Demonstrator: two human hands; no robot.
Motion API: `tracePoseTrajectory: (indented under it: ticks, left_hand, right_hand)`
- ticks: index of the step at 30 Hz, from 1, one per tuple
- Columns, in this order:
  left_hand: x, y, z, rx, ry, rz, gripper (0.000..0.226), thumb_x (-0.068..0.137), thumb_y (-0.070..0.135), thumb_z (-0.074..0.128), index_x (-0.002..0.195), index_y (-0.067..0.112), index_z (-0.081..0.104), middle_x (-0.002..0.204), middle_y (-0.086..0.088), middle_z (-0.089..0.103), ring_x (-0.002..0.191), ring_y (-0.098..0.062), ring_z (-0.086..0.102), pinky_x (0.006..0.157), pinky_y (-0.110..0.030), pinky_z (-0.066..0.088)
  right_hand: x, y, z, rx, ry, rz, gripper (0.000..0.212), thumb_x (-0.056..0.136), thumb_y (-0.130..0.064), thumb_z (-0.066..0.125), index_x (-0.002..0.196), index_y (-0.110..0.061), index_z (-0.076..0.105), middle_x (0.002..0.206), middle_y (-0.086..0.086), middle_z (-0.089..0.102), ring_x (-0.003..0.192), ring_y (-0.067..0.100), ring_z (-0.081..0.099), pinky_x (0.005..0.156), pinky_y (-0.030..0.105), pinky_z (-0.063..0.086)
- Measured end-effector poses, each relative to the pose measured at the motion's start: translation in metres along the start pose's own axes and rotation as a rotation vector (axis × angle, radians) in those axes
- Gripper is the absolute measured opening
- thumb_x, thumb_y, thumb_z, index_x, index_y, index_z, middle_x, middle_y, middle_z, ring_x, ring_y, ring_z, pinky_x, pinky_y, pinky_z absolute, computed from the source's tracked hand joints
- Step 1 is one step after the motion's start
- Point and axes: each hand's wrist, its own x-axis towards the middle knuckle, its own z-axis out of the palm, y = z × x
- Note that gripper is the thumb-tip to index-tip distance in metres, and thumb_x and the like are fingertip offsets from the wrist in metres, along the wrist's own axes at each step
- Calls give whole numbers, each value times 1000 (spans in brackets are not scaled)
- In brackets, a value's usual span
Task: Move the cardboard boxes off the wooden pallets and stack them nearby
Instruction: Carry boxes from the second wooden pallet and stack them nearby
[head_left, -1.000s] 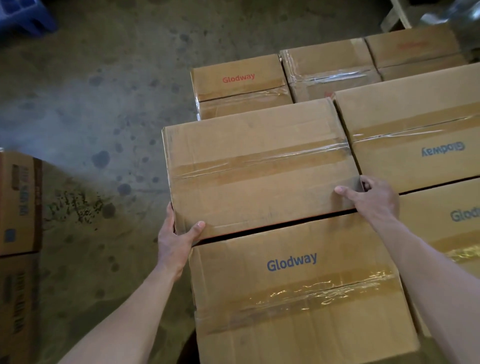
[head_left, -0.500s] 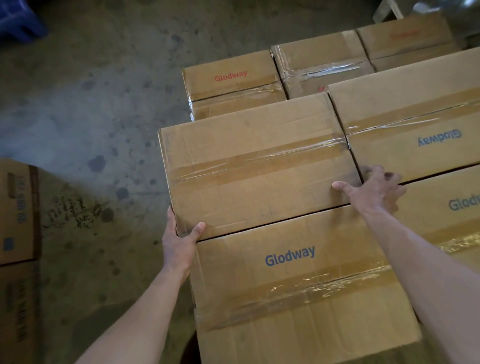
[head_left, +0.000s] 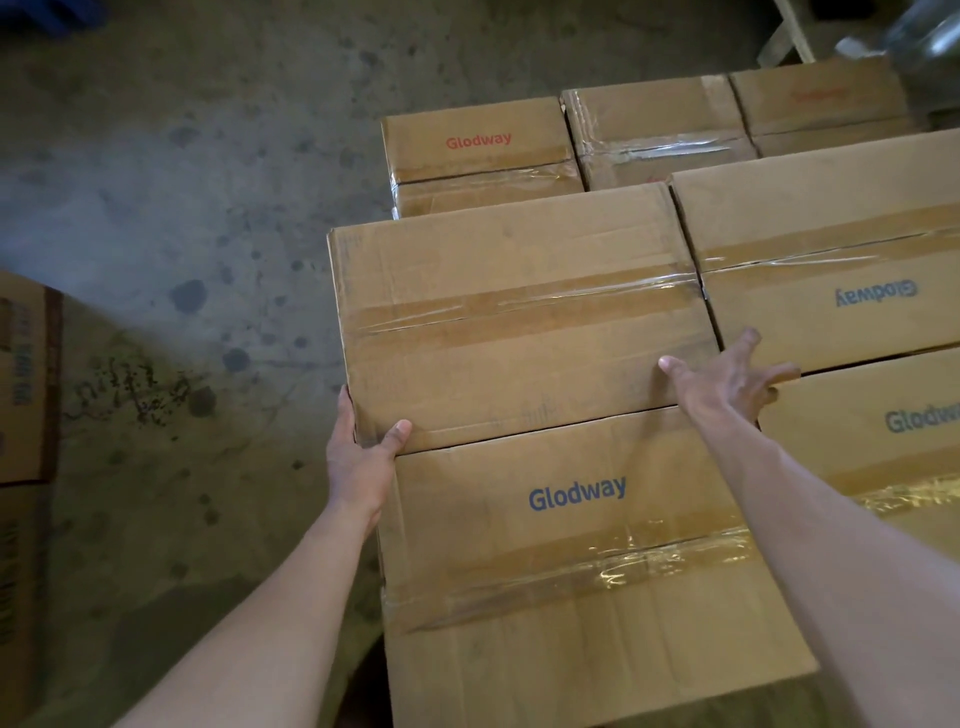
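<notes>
A plain taped cardboard box (head_left: 519, 322) sits at the left edge of the top layer of boxes. My left hand (head_left: 363, 452) grips its near-left corner, thumb on top and fingers down the side. My right hand (head_left: 727, 379) hovers at its near-right corner with the fingers spread, holding nothing. A box with blue "Glodway" print (head_left: 571, 571) lies right in front of it, touching its near edge. No pallet shows under the boxes.
More boxes butt against it on the right (head_left: 831, 260) and near right (head_left: 883, 441). A lower row of boxes (head_left: 478, 150) stands behind. A separate box stack (head_left: 26, 374) is at the far left. Stained concrete floor (head_left: 182, 208) lies between.
My right hand has come out of the gap at the box's near-right corner and spread its fingers. My left hand has kept its grip on the near-left corner.
</notes>
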Motion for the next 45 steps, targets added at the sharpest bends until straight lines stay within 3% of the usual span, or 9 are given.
tracePoseTrajectory:
  ticks: [5, 9, 12, 17, 23, 28, 37, 45]
  left_hand:
    - [0, 6, -4, 74, -7, 20, 84, 88, 22, 77, 157, 34, 29, 155, 2, 43, 141, -22, 42, 119, -50, 32]
    - [-23, 21, -27, 147, 67, 36, 82, 95, 26, 69, 159, 31, 18, 165, -4, 26, 150, -26, 28, 122, -50, 24]
    - [-59, 31, -51, 215, 132, 110, 74, 97, 31, 64, 159, 27, 23, 164, -4, 28, 150, -27, 28, 122, -50, 23]
    - [-152, 54, -84, 250, 268, 241, 64, 99, 39, 60, 155, 22, 36, 158, -4, 40, 145, -25, 39, 121, -46, 28]
    - [-316, 66, -143, 320, 450, 375, 60, 96, 46, 60, 150, 23, 48, 149, -8, 53, 137, -25, 50, 117, -35, 33]
    - [-432, 88, -223, 348, 659, 444, 60, 95, 44, 63, 148, 19, 51, 148, -7, 54, 137, -28, 49, 114, -34, 34]
    - [-539, 142, -422, 362, 1074, 599, 51, 95, 38, 64, 139, 13, 60, 141, -8, 60, 125, -33, 57, 100, -36, 44]
    - [-543, 123, -543, 369, 1160, 508, 52, 96, 39, 63, 142, 16, 57, 142, -10, 59, 126, -35, 56, 101, -38, 44]
  right_hand:
    - [-7, 10, 0, -9, -38, -82, 98, 80, -43, 83, 153, -17, 24, 150, 31, 19, 126, 54, 41, 104, 53, 42]
    - [-29, 29, -15, 3, -57, -161, 87, 86, -47, 75, 151, -11, 29, 147, 29, 26, 125, 51, 42, 106, 49, 38]
    - [-60, 37, -34, 16, -96, -243, 80, 91, -49, 68, 152, -12, 32, 147, 28, 28, 128, 50, 41, 109, 50, 35]
    - [-137, 33, -93, 85, -179, -474, 69, 96, -52, 60, 151, -19, 36, 151, 20, 28, 140, 43, 32, 114, 49, 29]
    - [-264, 39, -190, 123, -235, -805, 62, 99, -54, 52, 149, -19, 43, 151, 22, 38, 143, 40, 34, 117, 49, 30]
    - [-387, 27, -247, 181, -279, -1085, 60, 100, -51, 53, 147, -15, 46, 143, 21, 48, 132, 37, 46, 109, 39, 35]
    - [-617, -77, -275, 320, -320, -1484, 61, 98, -55, 54, 147, -19, 48, 148, 13, 49, 136, 29, 46, 112, 37, 33]
    - [-748, -134, -225, 343, -416, -1595, 59, 100, -49, 54, 147, -15, 47, 148, 12, 49, 137, 28, 45, 110, 39, 35]
